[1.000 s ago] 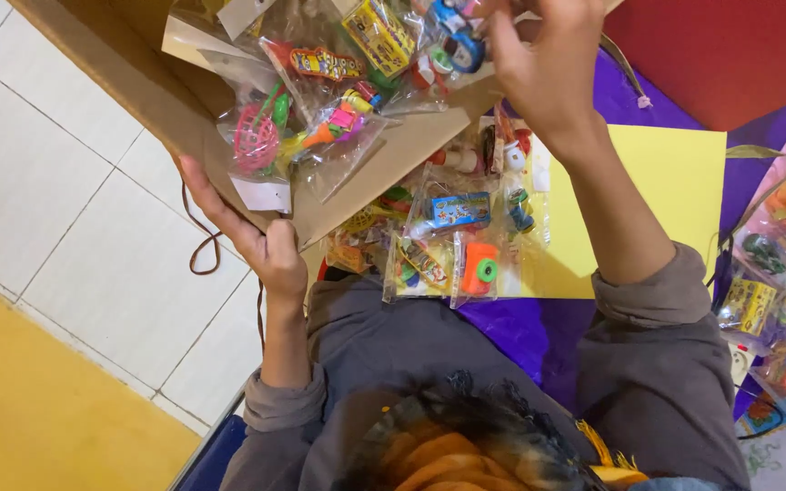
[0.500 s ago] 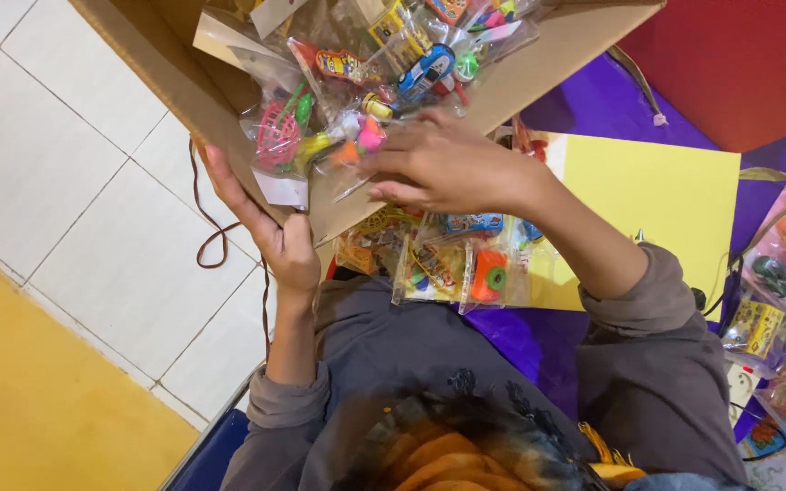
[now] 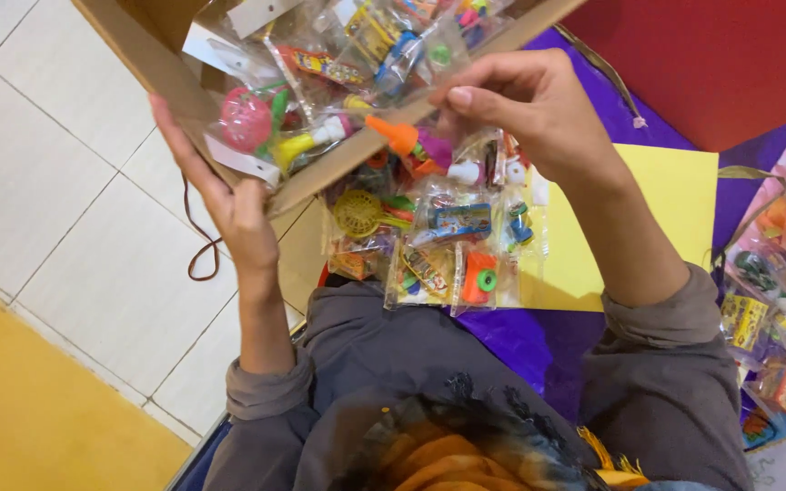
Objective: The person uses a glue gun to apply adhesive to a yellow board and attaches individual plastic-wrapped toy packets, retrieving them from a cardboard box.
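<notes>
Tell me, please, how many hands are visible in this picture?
2. The left hand supports the cardboard board of packed toys from below. The right hand pinches a toy packet at the board's lower edge. No other person's hand shows.

This looks like a home floor used as a small packing spot for party favours rather than a shop counter or workshop. The ground is plain white square ceramic floor tiles (image 3: 65, 191) with a yellow mat (image 3: 29, 418) at one edge. Flat sheets of coloured paper lie spread on it: a yellow paper sheet (image 3: 657, 209), a purple sheet (image 3: 539, 345) and a red one (image 3: 711, 64). Small clear plastic packets of bright toys (image 3: 438, 245) sit in a heap (more packets (image 3: 775, 309) at the side), and an open brown cardboard box (image 3: 138, 36) holds others.
</notes>
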